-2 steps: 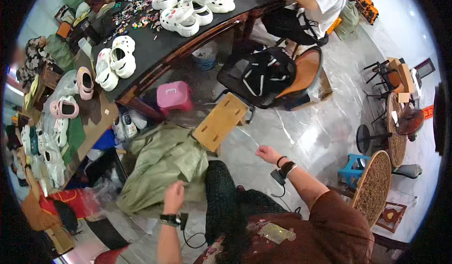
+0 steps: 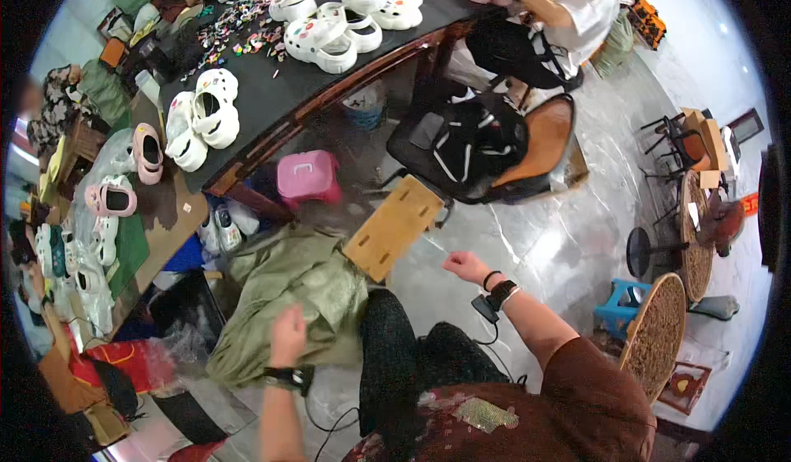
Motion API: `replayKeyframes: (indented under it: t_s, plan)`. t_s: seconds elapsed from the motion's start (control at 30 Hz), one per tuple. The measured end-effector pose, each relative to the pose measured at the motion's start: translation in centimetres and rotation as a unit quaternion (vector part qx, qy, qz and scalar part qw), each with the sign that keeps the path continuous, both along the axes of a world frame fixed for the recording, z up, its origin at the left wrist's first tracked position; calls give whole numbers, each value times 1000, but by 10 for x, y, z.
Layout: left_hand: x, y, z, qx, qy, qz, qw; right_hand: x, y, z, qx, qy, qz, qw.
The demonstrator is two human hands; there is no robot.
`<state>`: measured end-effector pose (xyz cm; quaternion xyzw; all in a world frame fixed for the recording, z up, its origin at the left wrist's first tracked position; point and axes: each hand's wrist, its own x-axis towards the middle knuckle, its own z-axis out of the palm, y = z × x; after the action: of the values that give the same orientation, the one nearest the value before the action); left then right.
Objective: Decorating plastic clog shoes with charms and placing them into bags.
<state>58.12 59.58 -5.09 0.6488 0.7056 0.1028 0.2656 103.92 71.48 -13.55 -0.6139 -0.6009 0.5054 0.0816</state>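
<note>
My left hand point(image 2: 288, 334) is in front of a green sack point(image 2: 276, 285) on the floor. Motion smears its fingers, and no object shows in it; a dark band circles the wrist. My right hand point(image 2: 465, 266) is held in the air over the grey floor, just right of a yellow wooden stool point(image 2: 394, 227). Its fingers are curled into a loose fist with nothing visible in them, and a dark watch and band circle that wrist. White clogs point(image 2: 212, 109) with charms stand on the dark table.
Beside the table's edge stands a pink stool point(image 2: 308, 177). A chair point(image 2: 540, 145) holds a black bag. Another person point(image 2: 577, 17) handles a pink clog at the table's far end. Small colourful charms point(image 2: 247, 29) lie scattered there. A round woven tray point(image 2: 659, 334) stands at right.
My left hand has moved left across the green sack. My right hand keeps nearly the same pose, and the whole view has shifted slightly.
</note>
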Motion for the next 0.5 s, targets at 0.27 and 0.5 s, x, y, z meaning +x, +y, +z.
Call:
replayKeyframes:
  t_s: [0.27, 0.5]
  plan:
    - [-21, 278, 54, 285, 170, -131, 934, -103, 220, -36, 90, -75, 111, 987]
    - [-27, 403, 41, 216, 212, -93, 948, -190, 348, -136, 144, -102, 129, 976]
